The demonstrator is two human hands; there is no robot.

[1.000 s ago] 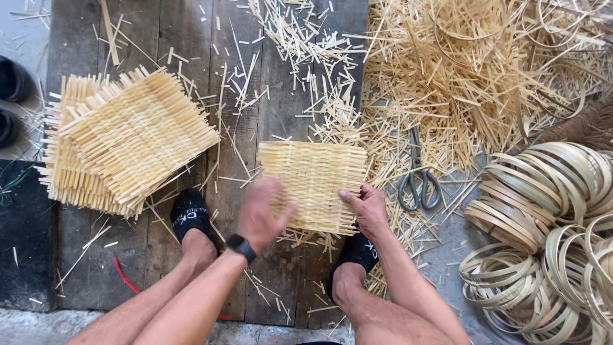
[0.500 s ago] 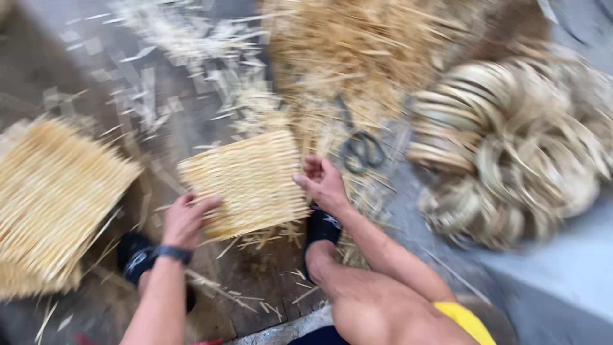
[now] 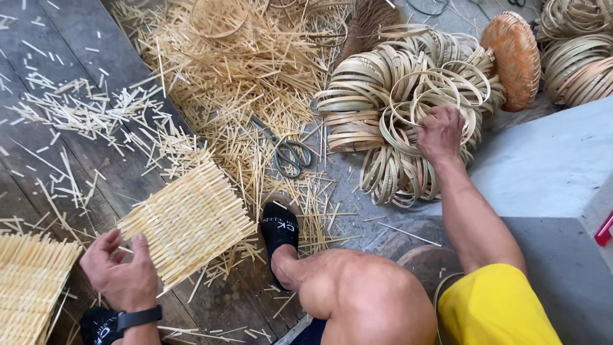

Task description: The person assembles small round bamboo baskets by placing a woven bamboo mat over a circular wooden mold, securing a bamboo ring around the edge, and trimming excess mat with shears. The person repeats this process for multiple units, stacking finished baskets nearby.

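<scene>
Head view, looking down at a seated person's knees and a littered plank floor. The right hand (image 3: 439, 132) has left the woven mat (image 3: 188, 220), where it rested a moment ago, and now reaches far right into a pile of bamboo rings (image 3: 402, 96); its fingers curl over the topmost rings, touching them, though whether they grip one cannot be told. The left hand (image 3: 121, 271) stays on the mat, fingers spread flat over its near left corner, pinning rather than clenching. The mat lies tilted on the planks just left of a black shoe (image 3: 280, 231), so the work appears to have shifted from weaving to fetching a hoop. Scissors (image 3: 287, 153) lie between mat and rings, half buried in loose bamboo strips (image 3: 242, 70) that cover the floor. A stack of finished mats (image 3: 29, 287) sits at the lower left edge. A round orange basket (image 3: 514, 57) leans behind the rings, and more rings lie beyond it. A grey concrete block (image 3: 549, 172) stands just right of the reaching arm.
</scene>
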